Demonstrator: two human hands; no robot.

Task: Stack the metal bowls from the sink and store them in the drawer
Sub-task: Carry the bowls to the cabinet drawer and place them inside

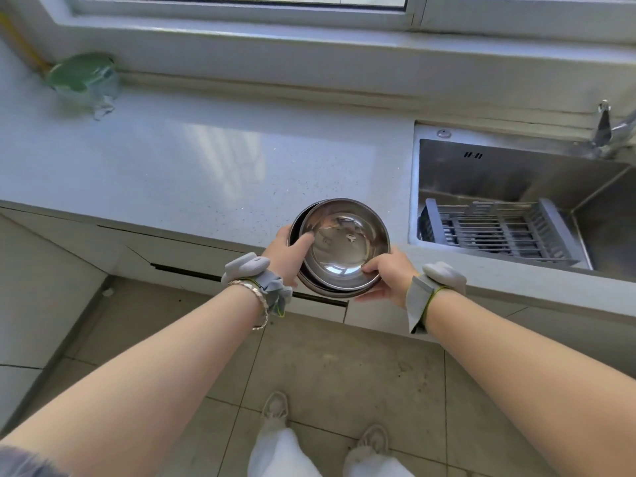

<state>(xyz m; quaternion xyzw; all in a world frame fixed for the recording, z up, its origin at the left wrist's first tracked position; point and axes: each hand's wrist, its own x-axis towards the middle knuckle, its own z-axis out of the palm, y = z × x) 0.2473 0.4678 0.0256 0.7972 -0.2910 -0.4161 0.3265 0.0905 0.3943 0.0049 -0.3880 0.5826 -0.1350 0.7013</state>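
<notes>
Steel stacked bowls (pixel 340 244) sit clamped between left hand (pixel 285 251) and right hand (pixel 387 275) fingers.

Stack of bowls (pixel 339 244) is sitting nested, held over the front edge of the counter (pixel 206 160), left hand (pixel 287 254) at its left, right hand (pixel 387 275) at its right. Sink (pixel 516 173) is lying to the right, a rack (pixel 499 230) resting inside it, tap (pixel 609 130) standing behind. A jar (pixel 84 80) is sitting far left at the counter's back, under the window. Drawer (pixel 247 280) is sitting slightly ajar below the counter.
</notes>
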